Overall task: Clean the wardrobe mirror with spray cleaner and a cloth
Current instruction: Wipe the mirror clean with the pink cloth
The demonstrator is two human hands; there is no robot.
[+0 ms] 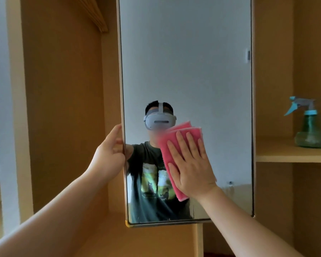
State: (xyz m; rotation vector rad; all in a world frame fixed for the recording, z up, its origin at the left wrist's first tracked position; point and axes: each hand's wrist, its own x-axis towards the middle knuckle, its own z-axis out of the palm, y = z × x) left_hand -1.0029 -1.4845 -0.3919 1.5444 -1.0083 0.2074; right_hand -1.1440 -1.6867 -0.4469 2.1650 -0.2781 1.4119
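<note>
Nearest the camera, two bare forearms are stretched toward the mirror (185, 62). The left hand (109, 153) is set on the mirror's left edge, about halfway up. Its fingers are curled round the frame, with the thumb laid on the near side, so the hinged panel is gripped and steadied. The right hand (191, 164) is laid flat on the lower middle of the mirror. Its fingers (190, 143) are straight and slightly spread. Nothing is clasped by them; a folded pink cloth (164, 147) is pressed against the glass under the palm. The cloth's upper edge shows above the fingertips and its lower corner below the heel of the hand.

The wiping step is judged to be in hand. A hazy band and some streaks are seen low on the mirror, to the right of and below the cloth, so that part is taken as not yet done. The upper glass looks even, though its state cannot be told for certain.

Beyond the mirror's right edge, a green spray bottle (309, 130) with a blue trigger head is stood upright on a wooden shelf (285, 154), untouched.

For the next move, flat pressure is called for while the cloth is drawn down and to the right across the streaked band. The left-hand grip should be held firm, so that the panel is not swung away.
</note>
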